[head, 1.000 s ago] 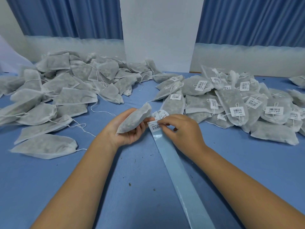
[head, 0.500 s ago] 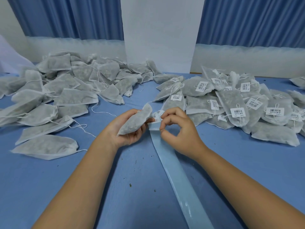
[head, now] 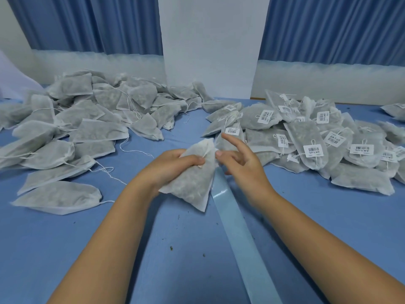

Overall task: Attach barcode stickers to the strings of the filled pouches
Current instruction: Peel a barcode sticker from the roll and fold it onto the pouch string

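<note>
While left hand (head: pixel 173 166) grips pouch (head: pixel 190 185), right hand (head: pixel 245 172) blurred, index out, grasp unreadable, backing strip (head: pixel 241 238) partly behind pouch.

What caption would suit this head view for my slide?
Left hand grips a filled grey-white fabric pouch; right hand at its top, above a pale blue paper strip.

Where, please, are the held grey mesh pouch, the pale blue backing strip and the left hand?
Grey mesh pouch (head: pixel 190 183), head view, its bulging middle.
Pale blue backing strip (head: pixel 239 238), head view, its bare midsection.
Left hand (head: pixel 171 164), head view, its back.
</note>
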The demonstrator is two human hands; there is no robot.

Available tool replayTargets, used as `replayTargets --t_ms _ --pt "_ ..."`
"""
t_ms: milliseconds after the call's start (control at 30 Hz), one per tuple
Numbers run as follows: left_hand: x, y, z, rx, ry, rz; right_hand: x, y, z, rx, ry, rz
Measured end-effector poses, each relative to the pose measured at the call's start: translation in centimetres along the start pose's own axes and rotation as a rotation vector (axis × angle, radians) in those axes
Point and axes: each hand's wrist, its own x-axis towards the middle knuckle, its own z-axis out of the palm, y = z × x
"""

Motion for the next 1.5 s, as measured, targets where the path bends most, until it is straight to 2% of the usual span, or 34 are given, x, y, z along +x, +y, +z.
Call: replayTargets --t_ms 100,200,367,533,700,867,1033,1300,1500 --pt "-0.5 0.1 0.8 0.12 -0.102 0.073 0.0 0.0 0.2 0.094 0.007 0.023" --pt "-0.8 0.0 1.3 0.133 -0.194 0.103 0.0 -0.1 0.1 0.164 0.048 0.04" --pt "-0.6 0.0 1.4 0.156 -0.201 0.097 0.2 -0.1 0.0 0.219 0.087 0.061" --pt "-0.4 0.0 1.3 0.114 -0.152 0.066 0.4 -0.3 -0.3 0.214 0.112 0.052" --pt "0.3 -0.3 0.5 0.078 0.05 -0.027 0.5 -0.7 -0.6 0.194 0.177 0.018" --pt "0.5 -0.3 0.3 0.105 0.144 -0.045 0.5 -0.6 -0.4 0.14 0.078 0.038" --pt "0.2 -0.1 0.5 0.093 0.097 -0.007 0.5 -0.5 0.0 0.129 -0.001 0.123" --pt "-0.3 0.1 0.8 0.082 -0.046 0.066 0.4 -0.1 0.0 0.114 0.057 0.209" --pt "-0.3 -0.1 1.0 0.048 -0.093 0.099 0.4 0.3 0.2 0.125 0.086 0.166"
